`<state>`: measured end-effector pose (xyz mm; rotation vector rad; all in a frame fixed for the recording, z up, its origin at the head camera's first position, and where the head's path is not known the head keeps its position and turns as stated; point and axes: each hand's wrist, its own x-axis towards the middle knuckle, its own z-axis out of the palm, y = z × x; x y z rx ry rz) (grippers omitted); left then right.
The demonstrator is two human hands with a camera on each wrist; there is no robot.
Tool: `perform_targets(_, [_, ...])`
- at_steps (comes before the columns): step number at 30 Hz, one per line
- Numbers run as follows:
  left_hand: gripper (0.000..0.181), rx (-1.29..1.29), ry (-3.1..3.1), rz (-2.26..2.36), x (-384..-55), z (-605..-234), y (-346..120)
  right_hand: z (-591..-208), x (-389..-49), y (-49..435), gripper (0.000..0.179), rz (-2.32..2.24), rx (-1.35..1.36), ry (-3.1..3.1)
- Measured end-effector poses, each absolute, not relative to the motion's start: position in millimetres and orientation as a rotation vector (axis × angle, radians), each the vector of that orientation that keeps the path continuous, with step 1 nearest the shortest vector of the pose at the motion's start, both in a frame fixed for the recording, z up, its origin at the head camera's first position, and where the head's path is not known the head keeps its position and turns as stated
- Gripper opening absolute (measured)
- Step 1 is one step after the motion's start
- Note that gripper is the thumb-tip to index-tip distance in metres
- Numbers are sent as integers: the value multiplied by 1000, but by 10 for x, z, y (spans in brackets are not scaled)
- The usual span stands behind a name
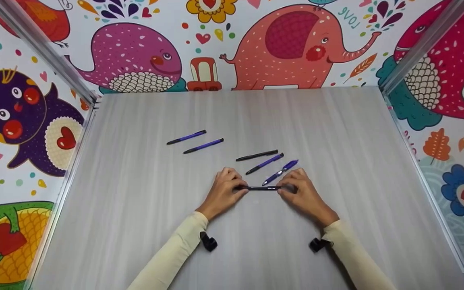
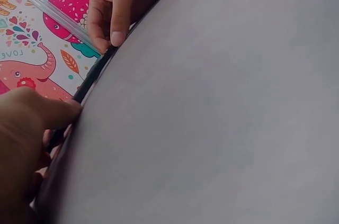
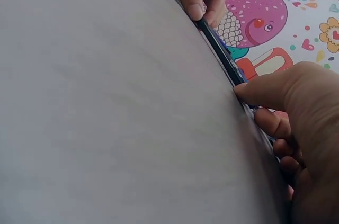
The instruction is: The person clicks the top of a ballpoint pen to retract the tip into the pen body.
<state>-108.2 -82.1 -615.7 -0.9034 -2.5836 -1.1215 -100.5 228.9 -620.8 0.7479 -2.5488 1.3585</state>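
Note:
A black pen (image 1: 262, 188) lies crosswise low over the table, one end at each hand. My left hand (image 1: 224, 191) pinches its left end between thumb and fingers. At the other end, the thumb and fingers of my right hand (image 1: 304, 195) pinch it too. Both wrist views show the dark barrel (image 2: 95, 73) stretching between the fingertips. Just beyond the hands lie a blue pen with a clear middle (image 1: 281, 172), a blue-and-black pen (image 1: 264, 164) and an all-black pen (image 1: 257, 155). The blue pen's tip is close to the held pen.
Two more blue-and-black pens, one farther back (image 1: 187, 137) and one nearer (image 1: 204, 146), lie side by side left of the others. The pale wood-grain table (image 1: 135, 173) meets printed cartoon walls (image 1: 212, 44) at the back and sides, with metal rails (image 1: 425, 44) at the corners.

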Motion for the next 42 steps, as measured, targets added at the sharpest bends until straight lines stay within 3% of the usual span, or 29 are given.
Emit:
perform_targets(18, [9,-903,-2598,-1084,-1077,-6170,-832,-6243,-1012,2270,24,1300,786,-2489])
perform_targets(26, [17,-909,-2604,-1127,-1086,-6101,-845,-6161,-1038,2233,27,1455,753,-2363])
perform_targets(42, [18,-681,-2560,-1348,-1408,-5756,-1120,-5761,-1523,1730,20,1488,689,-2410])
